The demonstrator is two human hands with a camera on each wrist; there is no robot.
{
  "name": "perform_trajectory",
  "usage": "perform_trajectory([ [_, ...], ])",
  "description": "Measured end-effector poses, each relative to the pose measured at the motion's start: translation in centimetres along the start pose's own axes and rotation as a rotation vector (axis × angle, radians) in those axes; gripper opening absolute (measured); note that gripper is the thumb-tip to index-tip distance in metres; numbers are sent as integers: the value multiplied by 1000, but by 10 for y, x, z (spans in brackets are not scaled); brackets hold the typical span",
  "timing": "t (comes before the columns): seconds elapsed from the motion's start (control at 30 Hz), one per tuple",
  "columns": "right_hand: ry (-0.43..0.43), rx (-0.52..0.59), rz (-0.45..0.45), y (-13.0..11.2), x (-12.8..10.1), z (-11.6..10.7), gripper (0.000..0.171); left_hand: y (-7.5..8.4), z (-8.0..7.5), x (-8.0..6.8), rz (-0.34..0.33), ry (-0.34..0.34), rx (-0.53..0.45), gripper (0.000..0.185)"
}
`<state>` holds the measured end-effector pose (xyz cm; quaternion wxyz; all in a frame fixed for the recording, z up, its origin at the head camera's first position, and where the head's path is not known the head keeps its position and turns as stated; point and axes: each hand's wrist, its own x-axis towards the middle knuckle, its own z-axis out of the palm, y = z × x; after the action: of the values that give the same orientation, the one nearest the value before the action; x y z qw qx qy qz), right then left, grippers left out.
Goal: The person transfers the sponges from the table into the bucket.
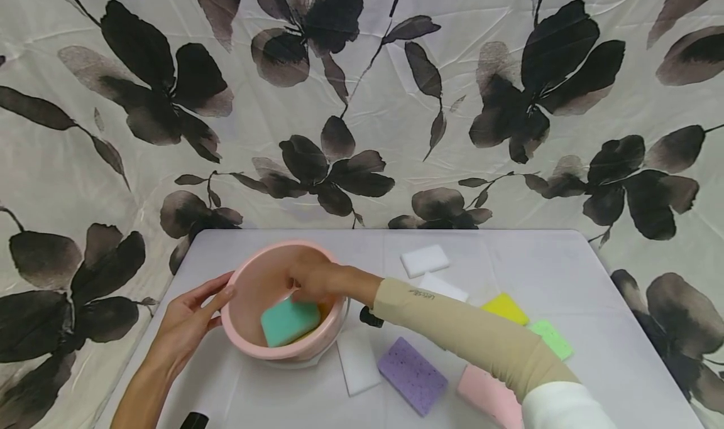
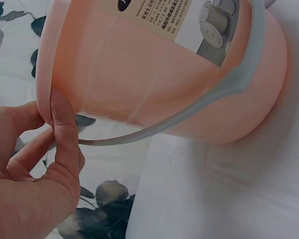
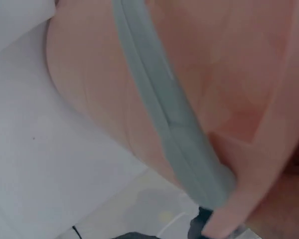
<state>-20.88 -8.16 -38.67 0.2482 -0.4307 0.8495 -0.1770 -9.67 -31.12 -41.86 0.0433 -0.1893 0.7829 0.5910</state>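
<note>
Sponges are lying low right of the head view, purple sponge (image 1: 412,375) nearest. Left of centre we are steadying the pink bucket (image 1: 249,291) with our left hand (image 1: 189,322), fingers straight against its rim, while our right hand (image 1: 311,281) is pinching the teal sponge (image 1: 290,320) inside. Pressing too hard could be tipping the bucket off the bench (image 1: 565,266).

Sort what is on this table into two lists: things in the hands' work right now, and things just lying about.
In hand:
- round pink plastic bucket, steadied at its rim by the left hand
- teal rectangular sponge inside it, under the right hand

Lying about:
- two white foam blocks
- purple sponge
- yellow sponge
- light green sponge
- pink sponge
</note>
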Motion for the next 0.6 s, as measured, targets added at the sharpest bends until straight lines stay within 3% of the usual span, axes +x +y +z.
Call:
perform_trajectory([
  [0.27,95,160,-183,7,-11,-12,19,0,-1,-1,-15,-4,-3,79],
  [0.6,178,344,-227,22,-29,-22,17,1,1,0,-11,0,8,79],
])
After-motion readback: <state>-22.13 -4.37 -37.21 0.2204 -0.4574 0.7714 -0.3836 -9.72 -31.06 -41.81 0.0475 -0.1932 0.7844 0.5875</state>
